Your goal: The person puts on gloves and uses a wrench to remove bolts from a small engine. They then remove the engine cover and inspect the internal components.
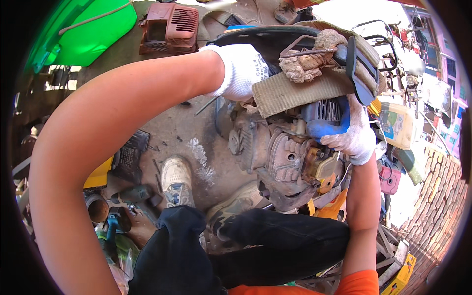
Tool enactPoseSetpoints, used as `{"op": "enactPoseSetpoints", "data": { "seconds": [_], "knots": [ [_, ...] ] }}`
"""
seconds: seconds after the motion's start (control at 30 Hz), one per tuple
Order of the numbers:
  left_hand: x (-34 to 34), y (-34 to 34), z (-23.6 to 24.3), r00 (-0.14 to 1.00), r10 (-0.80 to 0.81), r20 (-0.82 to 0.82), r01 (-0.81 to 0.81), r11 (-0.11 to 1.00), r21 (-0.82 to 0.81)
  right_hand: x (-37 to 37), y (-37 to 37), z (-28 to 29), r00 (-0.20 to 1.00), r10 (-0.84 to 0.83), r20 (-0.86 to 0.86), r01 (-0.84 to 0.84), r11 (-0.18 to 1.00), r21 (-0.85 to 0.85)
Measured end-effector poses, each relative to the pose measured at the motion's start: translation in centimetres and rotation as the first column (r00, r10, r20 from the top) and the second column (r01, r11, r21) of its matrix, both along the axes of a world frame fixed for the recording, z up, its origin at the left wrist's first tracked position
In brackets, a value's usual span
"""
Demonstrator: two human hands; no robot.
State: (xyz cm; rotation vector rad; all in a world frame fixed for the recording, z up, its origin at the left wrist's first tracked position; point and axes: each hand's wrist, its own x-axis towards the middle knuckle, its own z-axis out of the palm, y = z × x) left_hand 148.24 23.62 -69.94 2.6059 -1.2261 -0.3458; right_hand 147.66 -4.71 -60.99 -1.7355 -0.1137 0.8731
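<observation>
Beside a canvas strap (287,96), my left hand (243,73), in a white knit glove, reaches into a dark backpack frame (260,34); its fingers are mostly hidden. My right hand (351,137), in a soiled blue-and-white glove, grips a dark slatted housing (327,110). Below lies a dirty finned engine (275,152) with a small yellowish part (319,164) attached. A crumpled tan rag (300,66) sits on top, beside a bent metal rod.
A green plastic container (91,32) and a rusty red cover (169,27) lie at the back. Drills (130,196), a black case and loose bits lie left on the floor (201,123). A translucent jug (396,125), various machines and bricks (432,196) stand right.
</observation>
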Motion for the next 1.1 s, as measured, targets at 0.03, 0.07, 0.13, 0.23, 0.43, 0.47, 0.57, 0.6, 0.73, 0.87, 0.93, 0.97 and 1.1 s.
{"op": "enactPoseSetpoints", "data": {
  "seconds": [0.03, 0.07, 0.13, 0.23, 0.43, 0.47, 0.57, 0.6, 0.73, 0.87, 0.93, 0.97, 1.1],
  "knots": [
    [-0.1, 0.3, 0.2, 1.0, -0.004, 0.004, 0.004, 1.0, 0.03, -0.3, 0.4, 0.1, 0.995, 0.053, 0.089, -0.045, 0.994, -0.096],
    [-0.2, 0.5, 0.3, 1.0, -0.008, 0.008, 0.008, 0.998, 0.059, -0.5, 1.0, 0.5, 0.977, 0.121, 0.174, -0.093, 0.982, -0.165],
    [-1.0, 1.2, -0.9, 0.998, 0.037, 0.053, -0.034, 0.998, -0.057, -0.8, 2.2, 1.2, 0.904, 0.27, 0.333, -0.18, 0.944, -0.277],
    [-2.3, 1.5, -1.3, 0.995, 0.089, 0.044, -0.083, 0.988, -0.134, -1.0, 2.2, 1.1, 0.938, 0.19, 0.291, -0.106, 0.954, -0.281],
    [-8.3, 5.4, -2.5, 0.823, 0.487, -0.293, -0.569, 0.719, -0.401, -1.1, 2.5, 1.9, 0.714, 0.392, 0.58, -0.248, 0.916, -0.315],
    [-9.3, 5.8, -2.1, 0.717, 0.49, -0.496, -0.689, 0.607, -0.396, -0.9, 2.6, 1.9, 0.667, 0.407, 0.624, -0.241, 0.91, -0.337],
    [-12.3, 6.7, -0.4, 0.416, 0.277, -0.866, -0.904, 0.223, -0.364, -0.8, 2.3, 1.6, 0.913, 0.183, 0.366, -0.13, 0.978, -0.165],
    [-13.0, 6.9, 0.1, 0.393, 0.227, -0.891, -0.918, 0.145, -0.368, -0.8, 1.8, 1.1, 0.935, 0.161, 0.317, -0.118, 0.982, -0.149],
    [-14.1, 7.0, 1.6, 0.391, 0.227, -0.892, -0.92, 0.067, -0.386, -0.9, 1.1, 0.2, 0.944, 0.162, 0.288, -0.142, 0.986, -0.089],
    [-14.0, 7.2, 2.7, 0.433, 0.234, -0.871, -0.902, 0.101, -0.421, -0.7, 1.6, 0.9, 0.977, 0.106, 0.184, -0.091, 0.992, -0.085],
    [-14.0, 7.3, 2.8, 0.549, 0.322, -0.771, -0.835, 0.19, -0.516, -0.4, 2.3, 1.7, 0.999, 0.021, 0.038, -0.013, 0.979, -0.203],
    [-13.9, 7.3, 3.0, 0.571, 0.33, -0.752, -0.821, 0.215, -0.529, -0.5, 2.8, 2.6, 0.967, 0.191, 0.168, -0.124, 0.93, -0.346],
    [-14.2, 7.6, 4.5, 0.681, 0.402, -0.612, -0.732, 0.377, -0.568, -3.4, 4.1, 7.4, 0.247, 0.872, 0.422, 0.009, 0.433, -0.901]
  ]
}}
